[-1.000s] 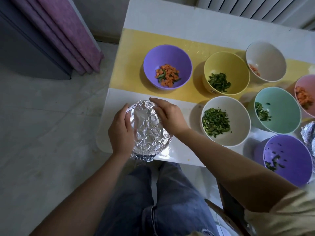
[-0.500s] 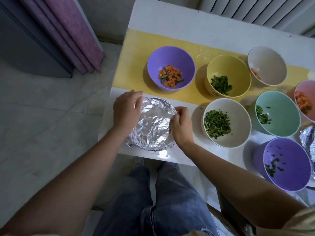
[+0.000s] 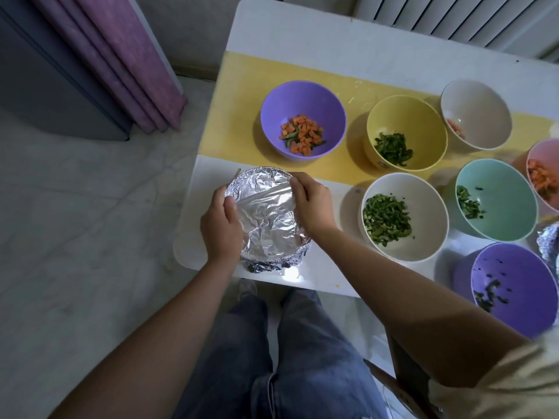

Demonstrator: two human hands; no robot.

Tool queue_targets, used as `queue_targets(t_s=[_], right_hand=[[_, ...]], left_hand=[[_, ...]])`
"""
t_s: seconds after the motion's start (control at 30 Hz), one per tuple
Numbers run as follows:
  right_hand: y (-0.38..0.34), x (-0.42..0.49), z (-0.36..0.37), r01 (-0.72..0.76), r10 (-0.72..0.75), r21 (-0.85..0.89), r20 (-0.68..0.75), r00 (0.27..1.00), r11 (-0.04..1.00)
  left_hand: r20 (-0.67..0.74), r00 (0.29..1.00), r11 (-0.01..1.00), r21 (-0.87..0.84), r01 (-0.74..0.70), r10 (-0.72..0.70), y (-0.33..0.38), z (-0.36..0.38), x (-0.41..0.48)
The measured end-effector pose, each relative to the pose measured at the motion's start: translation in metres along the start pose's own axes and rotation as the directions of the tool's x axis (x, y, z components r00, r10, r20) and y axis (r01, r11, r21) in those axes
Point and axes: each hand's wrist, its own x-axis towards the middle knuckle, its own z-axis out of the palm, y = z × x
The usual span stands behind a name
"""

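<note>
Both hands are on the foil-covered bowl (image 3: pixel 267 217). The left hand (image 3: pixel 222 226) grips its near-left side, fingers curled over the edge and thumb lying on the foil. The right hand (image 3: pixel 313 204) grips the far-right rim with bent fingers that press the foil down. Half a second ago the left hand lay further away, over the far-left rim, and the right hand sat lower on the right side. Each has since slid round the rim, the left towards the person and the right away. The bowl itself has stayed in the same spot.

The tabletop (image 3: pixel 302 34) is white and carries everything. The foil-covered bowl stands at its near-left corner, close to the edge. A yellow strip (image 3: pixel 242 92) runs across the tabletop just beyond that bowl.

Seven open bowls stand to the right and beyond, none of them moved:
- A purple bowl (image 3: pixel 514 300) stands near the right edge with a few dark green scraps in it.
- A white bowl (image 3: pixel 423 243) sits just right of the right hand and holds a heap of chopped greens (image 3: pixel 385 217).
- A mint bowl (image 3: pixel 505 207) holds a few green pieces.
- A yellow bowl (image 3: pixel 405 116) on the strip holds green strips.
- A second purple bowl (image 3: pixel 302 98) on the strip, beyond the foil-covered bowl, holds carrot cubes (image 3: pixel 302 133) mixed with green bits.
- A far white bowl (image 3: pixel 481 107) shows a little orange at its wall.
- A pink bowl (image 3: pixel 541 152) is cut off by the right edge and holds orange pieces.

A crumpled bit of foil (image 3: pixel 550 243) shows at the right border.
</note>
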Motion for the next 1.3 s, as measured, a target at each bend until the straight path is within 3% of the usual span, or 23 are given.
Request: queue_targets(t_s=[0.17, 0.3, 0.4, 0.47, 0.57, 0.67, 0.8, 0.93, 1.0, 1.13, 1.3], right_hand=[[0.005, 0.003, -0.002, -0.137, 0.125, 0.119, 0.105, 0.987, 0.983], [-0.001, 0.000, -0.005, -0.112, 0.103, 0.065, 0.138, 0.985, 0.992], [-0.020, -0.010, -0.012, 0.135, -0.135, -0.020, -0.009, 0.991, 0.991], [-0.037, -0.023, -0.019, 0.406, -0.410, -0.109, -0.011, 0.912, 0.907], [-0.046, -0.053, -0.018, 0.632, -0.584, -0.148, 0.267, 0.766, 0.761], [-0.035, -0.072, -0.004, 0.710, -0.523, -0.271, 0.519, 0.676, 0.649], [-0.028, -0.072, 0.011, 0.686, -0.472, -0.318, 0.537, 0.699, 0.654], [-0.028, -0.075, 0.011, 0.719, -0.539, -0.260, 0.513, 0.668, 0.645], [-0.027, -0.076, 0.010, 0.727, -0.549, -0.247, 0.514, 0.659, 0.641], [-0.027, -0.079, 0.010, 0.734, -0.573, -0.263, 0.483, 0.662, 0.627], [-0.029, -0.083, 0.017, 0.666, -0.526, -0.318, 0.426, 0.737, 0.675]], left_hand=[[0.066, 0.998, 0.999, -0.039, 0.005, -0.003, 0.003, -0.007, 0.006], [0.105, 0.994, 0.999, -0.049, -0.002, 0.007, 0.001, -0.005, 0.017], [0.164, 0.986, 0.996, -0.085, 0.033, -0.019, 0.004, -0.009, 0.021], [0.157, 0.988, 0.995, -0.098, 0.020, -0.004, 0.004, -0.015, 0.021], [0.057, 0.998, 1.000, -0.004, -0.030, 0.030, -0.004, -0.022, 0.017], [-0.048, 0.999, 0.998, 0.062, -0.010, 0.013, -0.006, -0.030, 0.006], [-0.035, 0.995, 0.992, 0.091, 0.092, -0.089, -0.006, -0.041, -0.017], [0.160, 0.956, 0.962, 0.163, 0.221, -0.247, -0.010, -0.044, -0.038], [0.241, 0.937, 0.961, 0.168, 0.218, -0.254, -0.008, -0.042, -0.048], [0.265, 0.934, 0.963, 0.191, 0.192, -0.239, -0.005, -0.038, -0.050], [0.307, 0.910, 0.956, 0.184, 0.230, -0.278, 0.001, -0.039, -0.040]])
